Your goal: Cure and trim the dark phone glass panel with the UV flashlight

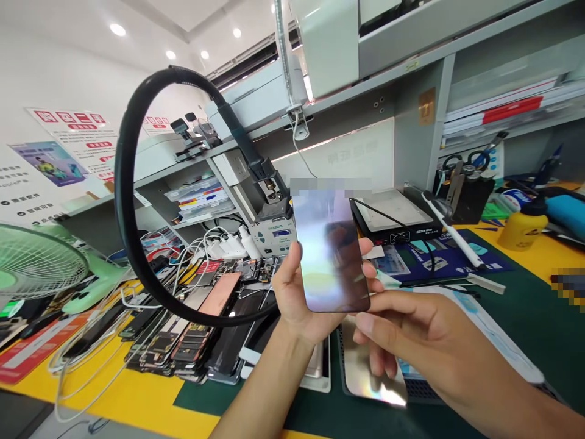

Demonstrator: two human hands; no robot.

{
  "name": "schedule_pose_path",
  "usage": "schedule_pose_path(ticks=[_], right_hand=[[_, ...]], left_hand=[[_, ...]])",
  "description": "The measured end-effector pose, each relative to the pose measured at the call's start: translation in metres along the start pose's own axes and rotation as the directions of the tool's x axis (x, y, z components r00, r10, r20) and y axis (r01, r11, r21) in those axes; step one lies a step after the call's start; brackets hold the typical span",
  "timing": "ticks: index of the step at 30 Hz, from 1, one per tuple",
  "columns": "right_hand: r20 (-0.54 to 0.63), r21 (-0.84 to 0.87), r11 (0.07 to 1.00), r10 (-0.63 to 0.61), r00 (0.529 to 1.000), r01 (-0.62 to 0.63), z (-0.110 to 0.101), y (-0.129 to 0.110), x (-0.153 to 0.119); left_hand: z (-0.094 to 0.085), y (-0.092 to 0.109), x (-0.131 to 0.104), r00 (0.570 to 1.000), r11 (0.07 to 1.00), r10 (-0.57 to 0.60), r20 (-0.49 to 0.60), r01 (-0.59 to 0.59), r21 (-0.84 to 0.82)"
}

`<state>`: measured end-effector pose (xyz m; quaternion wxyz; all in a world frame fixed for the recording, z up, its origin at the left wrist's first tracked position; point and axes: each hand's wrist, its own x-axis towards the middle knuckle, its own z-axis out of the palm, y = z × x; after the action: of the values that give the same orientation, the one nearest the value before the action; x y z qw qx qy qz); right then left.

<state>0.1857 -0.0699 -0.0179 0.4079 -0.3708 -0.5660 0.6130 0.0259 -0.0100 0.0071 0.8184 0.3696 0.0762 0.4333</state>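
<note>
My left hand (292, 299) is wrapped round a smartphone (331, 256) from behind, thumb on its left edge and fingertips past its right edge. The phone is tilted up towards me, its dark glossy face full of reflections. My right hand (411, 341) has its thumb and index finger pinched at the phone's lower right corner; anything thin between them is too small to make out. Under that hand, a shiny mirror-like panel (356, 369) lies over a dark perforated pad on the green mat (315, 417).
Stacked phones and phone parts (196, 341) fill the left, beside white cables (59, 381) and a green fan (41, 262). A thick black hose (125, 201) loops down close left of my hands. Behind stand a flat heating plate (393, 210) and a yellow bottle (523, 228).
</note>
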Motion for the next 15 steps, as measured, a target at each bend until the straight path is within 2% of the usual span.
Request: schedule_pose_path(ticks=[4,12,15], right_hand=[[-0.013,-0.009,1.000,-0.029,0.999,0.029,0.0012,-0.0021,-0.0001],[0.001,0.030,0.999,-0.035,0.999,0.035,0.0003,-0.0047,-0.0033],[0.007,0.074,0.997,-0.017,1.000,0.017,-0.0021,-0.0050,-0.0012]], left_hand=[[0.0006,-0.0005,0.0005,0.998,0.998,0.055,-0.017,-0.056,-0.005],[-0.0013,0.0015,-0.0005,0.999,0.998,-0.042,0.008,0.042,-0.056],[0.0000,0.0016,0.0000,1.000,0.999,-0.014,-0.011,0.013,-0.038]])
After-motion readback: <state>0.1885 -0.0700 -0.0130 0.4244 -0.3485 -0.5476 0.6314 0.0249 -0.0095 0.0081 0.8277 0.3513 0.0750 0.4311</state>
